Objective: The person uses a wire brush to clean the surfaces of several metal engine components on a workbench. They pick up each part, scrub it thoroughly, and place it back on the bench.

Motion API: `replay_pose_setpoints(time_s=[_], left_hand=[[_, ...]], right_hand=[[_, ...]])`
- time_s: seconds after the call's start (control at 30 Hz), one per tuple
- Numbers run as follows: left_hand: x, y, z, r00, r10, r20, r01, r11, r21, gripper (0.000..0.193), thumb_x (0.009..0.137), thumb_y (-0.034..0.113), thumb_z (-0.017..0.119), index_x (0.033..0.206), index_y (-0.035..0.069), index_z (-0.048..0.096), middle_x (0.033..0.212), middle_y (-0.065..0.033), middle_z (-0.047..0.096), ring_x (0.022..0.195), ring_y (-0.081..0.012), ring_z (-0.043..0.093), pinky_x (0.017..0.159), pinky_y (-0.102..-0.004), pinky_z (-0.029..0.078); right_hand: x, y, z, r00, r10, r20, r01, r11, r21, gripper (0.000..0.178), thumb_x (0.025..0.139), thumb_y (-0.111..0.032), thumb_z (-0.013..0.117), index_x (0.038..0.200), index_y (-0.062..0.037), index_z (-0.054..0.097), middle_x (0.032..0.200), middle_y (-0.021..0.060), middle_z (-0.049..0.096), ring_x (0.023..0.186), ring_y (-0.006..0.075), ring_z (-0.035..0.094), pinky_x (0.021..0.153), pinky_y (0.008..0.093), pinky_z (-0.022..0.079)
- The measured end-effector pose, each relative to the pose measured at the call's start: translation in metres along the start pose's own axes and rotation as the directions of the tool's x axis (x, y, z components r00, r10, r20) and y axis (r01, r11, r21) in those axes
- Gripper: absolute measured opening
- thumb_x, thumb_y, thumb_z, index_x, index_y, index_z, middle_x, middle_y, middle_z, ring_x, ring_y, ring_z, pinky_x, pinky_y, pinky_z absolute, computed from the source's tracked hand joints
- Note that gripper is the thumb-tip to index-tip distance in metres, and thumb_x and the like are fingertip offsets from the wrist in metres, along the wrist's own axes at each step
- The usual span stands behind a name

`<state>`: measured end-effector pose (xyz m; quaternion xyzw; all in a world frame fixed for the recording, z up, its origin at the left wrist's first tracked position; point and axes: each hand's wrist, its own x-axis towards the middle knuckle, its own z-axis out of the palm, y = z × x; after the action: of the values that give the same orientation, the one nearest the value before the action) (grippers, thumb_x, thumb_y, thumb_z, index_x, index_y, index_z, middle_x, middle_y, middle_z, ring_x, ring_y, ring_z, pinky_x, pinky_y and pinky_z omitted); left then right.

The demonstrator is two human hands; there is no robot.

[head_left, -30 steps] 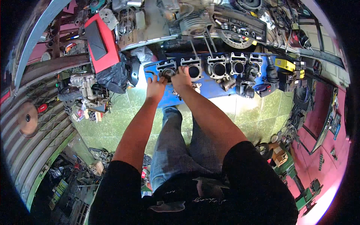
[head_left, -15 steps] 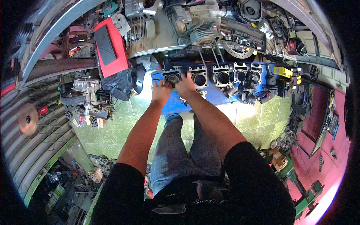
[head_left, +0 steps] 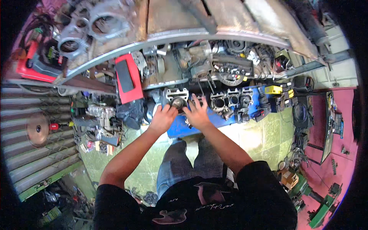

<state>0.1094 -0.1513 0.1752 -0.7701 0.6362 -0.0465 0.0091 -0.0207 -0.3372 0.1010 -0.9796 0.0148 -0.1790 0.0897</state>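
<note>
Between hands [head_left: 163, 119] [head_left: 198, 116]: engine cylinder [head_left: 177, 97], bore axis toward camera.

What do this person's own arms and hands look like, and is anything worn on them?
Both the left hand and the right hand are bare, with no gloves; no watch or cable shows at either wrist. The forearms are uncovered too. Loose black short sleeves cover the upper arms, part of a black T-shirt printed with pinkish shapes and pale script.
</note>
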Motion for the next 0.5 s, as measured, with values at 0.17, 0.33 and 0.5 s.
replay_pose_setpoints(time_s=[0.17, 0.33, 0.5], left_hand=[[0.016, -0.013, -0.113, 0.978, 0.123, -0.167, -0.104, 0.988, 0.114, 0.018, 0.084, 0.022, 0.065, 0.100, 0.017, 0.071, 0.109, 0.0048, 0.066, 0.098, -0.0188, 0.054, 0.083, -0.0399, 0.040], [0.031, -0.029, -0.226, 0.924, 0.194, -0.331, -0.121, 0.966, 0.229, 0.017, 0.084, 0.019, 0.064, 0.100, 0.018, 0.071, 0.114, 0.0065, 0.066, 0.098, -0.0193, 0.053, 0.084, -0.0403, 0.040], [0.077, -0.083, -0.318, 0.929, 0.198, -0.313, -0.108, 0.953, 0.284, 0.025, 0.079, 0.012, 0.069, 0.104, 0.017, 0.067, 0.113, 0.0036, 0.065, 0.102, -0.0228, 0.056, 0.087, -0.0410, 0.041]], right_hand=[[0.031, -0.016, -0.093, 0.961, 0.085, -0.265, -0.124, 0.984, -0.131, 0.019, 0.087, -0.030, 0.071, 0.106, -0.0307, 0.073, 0.136, 0.0112, 0.063, 0.145, 0.0361, 0.045, 0.111, 0.0718, 0.026], [0.085, -0.027, -0.206, 0.904, 0.018, -0.427, -0.120, 0.970, -0.211, 0.025, 0.081, -0.032, 0.077, 0.104, -0.0316, 0.070, 0.132, 0.0106, 0.062, 0.140, 0.0353, 0.048, 0.110, 0.0739, 0.024], [0.168, -0.019, -0.294, 0.933, 0.015, -0.360, -0.069, 0.988, -0.139, 0.041, 0.079, -0.039, 0.083, 0.111, -0.0172, 0.068, 0.115, 0.0153, 0.067, 0.137, 0.0408, 0.048, 0.112, 0.0790, 0.017]])
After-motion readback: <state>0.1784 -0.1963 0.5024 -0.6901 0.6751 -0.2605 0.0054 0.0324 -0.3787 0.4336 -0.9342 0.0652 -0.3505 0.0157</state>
